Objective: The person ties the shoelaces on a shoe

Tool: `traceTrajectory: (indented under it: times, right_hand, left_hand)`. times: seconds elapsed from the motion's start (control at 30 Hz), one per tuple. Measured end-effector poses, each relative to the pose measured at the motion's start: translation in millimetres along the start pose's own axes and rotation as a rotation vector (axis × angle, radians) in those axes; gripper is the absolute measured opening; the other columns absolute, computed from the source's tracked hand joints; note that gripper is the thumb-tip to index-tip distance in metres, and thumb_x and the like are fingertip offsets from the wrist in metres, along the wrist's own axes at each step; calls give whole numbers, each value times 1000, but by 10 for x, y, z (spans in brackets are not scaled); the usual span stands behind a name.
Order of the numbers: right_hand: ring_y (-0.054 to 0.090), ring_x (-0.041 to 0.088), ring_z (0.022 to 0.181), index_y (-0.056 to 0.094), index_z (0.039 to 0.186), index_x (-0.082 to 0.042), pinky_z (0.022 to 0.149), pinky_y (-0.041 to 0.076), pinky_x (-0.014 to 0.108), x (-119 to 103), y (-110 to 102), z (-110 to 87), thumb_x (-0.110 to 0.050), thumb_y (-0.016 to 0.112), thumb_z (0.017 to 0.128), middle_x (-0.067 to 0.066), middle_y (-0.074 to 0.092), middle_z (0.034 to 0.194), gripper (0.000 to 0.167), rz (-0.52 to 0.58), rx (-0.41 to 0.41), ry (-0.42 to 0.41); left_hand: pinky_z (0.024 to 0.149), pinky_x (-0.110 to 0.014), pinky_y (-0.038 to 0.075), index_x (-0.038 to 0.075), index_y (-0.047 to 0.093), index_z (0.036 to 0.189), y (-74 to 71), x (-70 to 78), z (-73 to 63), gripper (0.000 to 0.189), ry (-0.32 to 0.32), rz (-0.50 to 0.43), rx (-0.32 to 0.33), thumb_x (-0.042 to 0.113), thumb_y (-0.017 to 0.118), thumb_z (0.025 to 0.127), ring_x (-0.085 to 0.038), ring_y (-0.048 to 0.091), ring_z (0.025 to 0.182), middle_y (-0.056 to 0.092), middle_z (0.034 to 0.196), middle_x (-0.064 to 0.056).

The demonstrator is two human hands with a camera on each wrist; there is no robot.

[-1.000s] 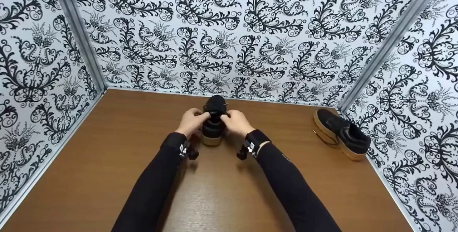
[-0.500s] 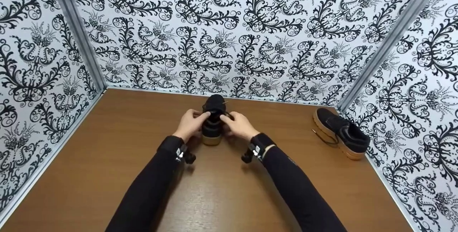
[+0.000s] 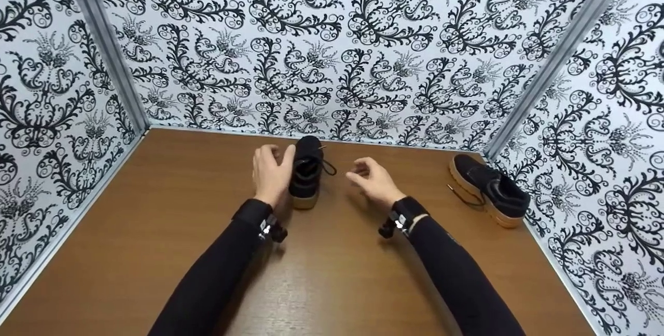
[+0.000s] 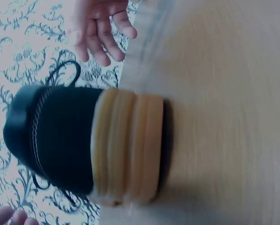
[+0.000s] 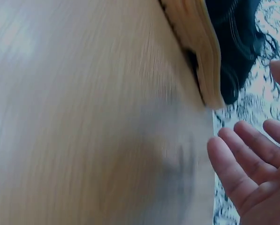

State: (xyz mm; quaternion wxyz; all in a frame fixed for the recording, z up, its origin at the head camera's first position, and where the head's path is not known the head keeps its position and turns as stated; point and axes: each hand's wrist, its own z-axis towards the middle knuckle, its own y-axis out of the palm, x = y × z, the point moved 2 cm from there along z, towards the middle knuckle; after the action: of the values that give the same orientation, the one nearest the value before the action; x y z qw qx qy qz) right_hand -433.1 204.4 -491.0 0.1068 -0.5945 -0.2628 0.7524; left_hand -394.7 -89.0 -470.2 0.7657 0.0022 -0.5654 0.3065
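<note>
The black shoe [image 3: 305, 184] sits toward the back of the worktop [image 3: 311, 274]; only the left wrist cam gets its ribbed tan heel [image 4: 128, 145] up close. Left hand [image 3: 273, 172] is just beside it, fingers loose, thumb covering its left edge. Right hand [image 3: 374, 183] is apart, fingers relaxed. Head view alone catches another shoe [image 3: 490, 189] near the right wall [image 3: 612, 134].

Straight ahead at 12 o'clock, the black shoe [image 3: 305, 185] has a matt upper [image 4: 67, 136] and a ribbed, rubber-like sole [image 4: 128, 145]; the second shoe [image 3: 487, 183], toward 2 o'clock, shows a glossier, leather-like collar [image 3: 511, 196]. The tabletop [image 3: 321, 274] looks like smooth wood with a soft sheen; the sleeves [image 3: 202, 279] are matt cloth.
</note>
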Motion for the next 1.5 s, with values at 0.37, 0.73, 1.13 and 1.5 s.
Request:
traceTrajectory:
  times: [0.37, 0.73, 1.13, 1.5]
  right_hand:
    - [69, 37, 118, 59, 146, 4, 109, 54, 52, 316, -785, -259, -28, 77, 107, 24, 71, 132, 54, -251, 137, -20]
    - [65, 33, 108, 64, 141, 1, 98, 52, 48, 477, -1237, -510, -35, 77, 106, 20, 69, 122, 52, -342, 267, 10]
    - [64, 41, 115, 64, 142, 6, 107, 49, 58, 811, -1975, -895, -38, 74, 108, 26, 65, 131, 57, -478, 382, 25]
    - [60, 48, 116, 70, 128, 4, 100, 47, 67, 993, -2429, -1198, -40, 67, 110, 28, 63, 127, 48, -625, 546, 68]
  left_hand:
    - [97, -52, 48, 1, 64, 133, 322, 441, -165, 58, 262, -1, -33, 48, 75, 101, -34, 56, 114, 62, 123, -16]
    - [97, -48, 51, 0, 63, 134, 749, 692, -469, 59, 292, 3, -201, 48, 75, 102, -31, 57, 112, 64, 121, -17]
    - [95, -44, 53, 3, 65, 131, 1316, 856, -917, 64, 132, -48, -378, 59, 74, 100, -25, 59, 109, 67, 119, -11]
    - [96, -42, 52, 6, 65, 131, 1422, 871, -1047, 64, 161, -14, -467, 61, 73, 99, -24, 60, 112, 67, 122, -12]
